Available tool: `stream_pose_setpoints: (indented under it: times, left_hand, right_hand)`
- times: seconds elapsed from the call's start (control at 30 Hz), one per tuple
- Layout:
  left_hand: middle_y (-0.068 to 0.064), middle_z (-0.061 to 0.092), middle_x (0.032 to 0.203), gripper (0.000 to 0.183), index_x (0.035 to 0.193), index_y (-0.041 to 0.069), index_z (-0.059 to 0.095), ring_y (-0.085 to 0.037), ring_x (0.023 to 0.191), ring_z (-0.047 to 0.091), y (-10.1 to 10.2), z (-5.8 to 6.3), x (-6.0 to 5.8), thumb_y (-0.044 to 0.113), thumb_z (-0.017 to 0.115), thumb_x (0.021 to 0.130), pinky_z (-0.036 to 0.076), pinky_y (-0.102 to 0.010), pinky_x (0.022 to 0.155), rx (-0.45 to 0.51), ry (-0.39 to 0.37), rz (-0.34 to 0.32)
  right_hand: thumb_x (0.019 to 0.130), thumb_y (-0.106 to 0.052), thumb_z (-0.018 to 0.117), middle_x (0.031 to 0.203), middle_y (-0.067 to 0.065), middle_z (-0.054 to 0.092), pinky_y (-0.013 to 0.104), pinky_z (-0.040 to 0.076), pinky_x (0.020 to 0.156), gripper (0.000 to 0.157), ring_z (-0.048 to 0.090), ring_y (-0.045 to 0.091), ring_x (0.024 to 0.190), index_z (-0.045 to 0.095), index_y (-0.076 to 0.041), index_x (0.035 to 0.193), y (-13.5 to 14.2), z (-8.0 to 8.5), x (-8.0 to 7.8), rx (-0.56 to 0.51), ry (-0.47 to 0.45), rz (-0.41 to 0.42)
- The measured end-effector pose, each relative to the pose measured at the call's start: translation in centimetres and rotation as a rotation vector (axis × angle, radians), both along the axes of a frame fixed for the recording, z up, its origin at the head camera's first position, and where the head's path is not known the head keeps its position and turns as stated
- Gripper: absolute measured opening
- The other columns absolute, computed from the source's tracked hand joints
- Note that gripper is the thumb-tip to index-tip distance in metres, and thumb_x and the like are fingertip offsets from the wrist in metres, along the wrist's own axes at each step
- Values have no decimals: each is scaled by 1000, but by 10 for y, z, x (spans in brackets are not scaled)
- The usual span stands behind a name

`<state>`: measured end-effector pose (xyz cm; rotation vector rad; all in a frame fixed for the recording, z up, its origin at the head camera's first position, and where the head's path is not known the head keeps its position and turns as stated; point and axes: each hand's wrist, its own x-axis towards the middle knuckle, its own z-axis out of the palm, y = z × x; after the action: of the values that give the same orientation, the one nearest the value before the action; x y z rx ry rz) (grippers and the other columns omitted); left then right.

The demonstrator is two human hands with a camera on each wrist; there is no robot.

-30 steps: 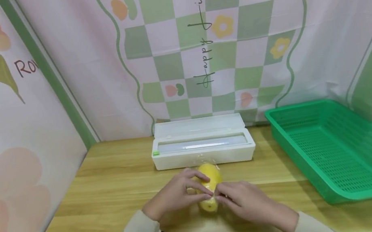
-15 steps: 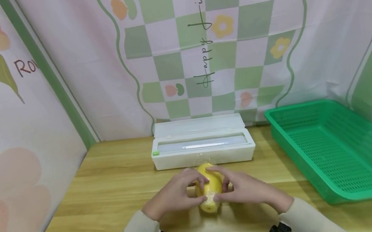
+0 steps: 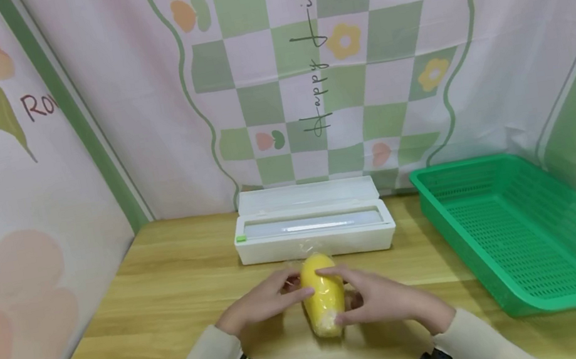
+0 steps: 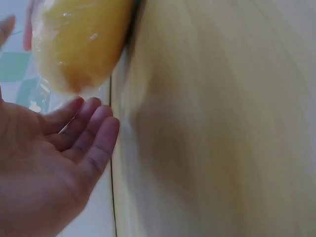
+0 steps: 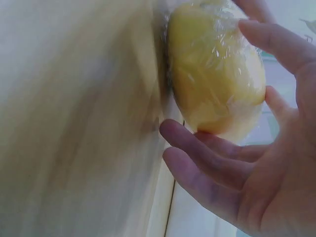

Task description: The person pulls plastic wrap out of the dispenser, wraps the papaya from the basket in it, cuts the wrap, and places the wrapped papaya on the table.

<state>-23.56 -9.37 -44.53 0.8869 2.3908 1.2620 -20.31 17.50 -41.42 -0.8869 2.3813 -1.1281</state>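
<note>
A yellow oval fruit (image 3: 323, 294) wrapped in clear cling film lies lengthwise on the wooden table, with bunched film at its near end. My right hand (image 3: 382, 298) grips its right side, index finger over the top and thumb on the near end. In the right wrist view, the other fingers curve by the wrapped fruit (image 5: 215, 74). My left hand (image 3: 259, 302) is at the left side, its thumb tip at the fruit. The left wrist view shows the left hand (image 4: 59, 153) with loosely bent fingers close below the fruit (image 4: 81, 44).
Behind the fruit stands a white cling film dispenser (image 3: 316, 246) with its lid raised and a roll inside. A green plastic basket (image 3: 483, 255) sits at the right. A patterned curtain (image 3: 316, 73) hangs along the table's back edge.
The right hand has gone from pinching at the near end to holding the fruit's right side. The left hand's fingers have come off the top, and the fruit has turned and shifted slightly nearer.
</note>
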Motion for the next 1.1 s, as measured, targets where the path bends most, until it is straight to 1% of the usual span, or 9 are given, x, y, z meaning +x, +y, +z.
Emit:
stream_pose_setpoints:
  times: [0.1, 0.17, 0.3, 0.4, 0.5, 0.67, 0.73, 0.87, 1.1]
  left_hand:
    - [5, 59, 126, 56, 141, 19, 52, -11, 114, 57, 6, 4, -5, 56, 53, 99, 47, -35, 100, 20, -47, -88]
    - [5, 59, 127, 59, 142, 21, 51, -11, 117, 56, 10, 7, -8, 60, 54, 97, 46, -36, 102, 19, -97, -100]
    - [2, 52, 143, 74, 150, 21, 43, -16, 131, 48, 15, 10, -13, 65, 57, 92, 38, -45, 109, -7, -212, -42]
    - [-1, 47, 150, 84, 155, 19, 36, -19, 137, 42, 18, 9, -18, 66, 60, 89, 34, -50, 112, -26, -249, -9]
    - [-2, 57, 138, 80, 149, 15, 43, -19, 130, 49, 20, 8, -24, 62, 66, 88, 36, -48, 111, -14, -300, -14]
    - [-3, 68, 110, 53, 126, 13, 59, -19, 106, 62, 23, 6, -33, 45, 75, 87, 46, -39, 99, 40, -383, -59]
    - [-5, 69, 108, 48, 123, 13, 60, -20, 102, 64, 25, 6, -35, 39, 78, 86, 49, -37, 95, 63, -399, -67]
    - [-6, 67, 110, 53, 126, 12, 56, -22, 100, 64, 27, 6, -38, 32, 80, 85, 51, -35, 92, 70, -396, -63]
    - [-4, 65, 109, 73, 140, 13, 46, -20, 99, 63, 29, 3, -37, 38, 83, 82, 49, -35, 93, 67, -361, -22]
  right_hand:
    - [85, -40, 80, 148, 19, 42, 36, 55, 78, 83, 62, 22, 92, 36, -31, 155, -2, 1, 3, 38, 65, -14]
    - [84, -44, 80, 144, 15, 46, 37, 52, 75, 83, 59, 22, 89, 37, -33, 154, -3, 2, 4, 68, 108, -22]
    - [83, -46, 81, 134, 9, 52, 37, 50, 75, 83, 55, 22, 92, 38, -36, 153, -2, 1, 4, 110, 163, -24]
    - [83, -47, 80, 128, 6, 53, 34, 50, 71, 83, 56, 22, 90, 38, -37, 153, -2, 0, 3, 122, 178, -17]
    - [83, -48, 80, 127, 8, 53, 33, 50, 70, 82, 56, 22, 90, 37, -38, 152, -3, 0, 2, 130, 175, -10]
    - [82, -45, 81, 129, 12, 51, 34, 52, 73, 83, 56, 21, 96, 36, -41, 152, -3, 1, 2, 149, 172, 1]
    - [82, -44, 81, 131, 13, 50, 35, 52, 75, 83, 57, 22, 99, 37, -41, 152, -3, 1, 2, 151, 176, 3]
    - [83, -41, 82, 131, 14, 50, 36, 53, 78, 82, 57, 23, 103, 37, -40, 152, -2, 1, 2, 143, 175, 15]
    - [84, -35, 81, 139, 14, 46, 39, 55, 86, 80, 56, 23, 111, 38, -37, 151, -2, 0, -1, 98, 140, 33]
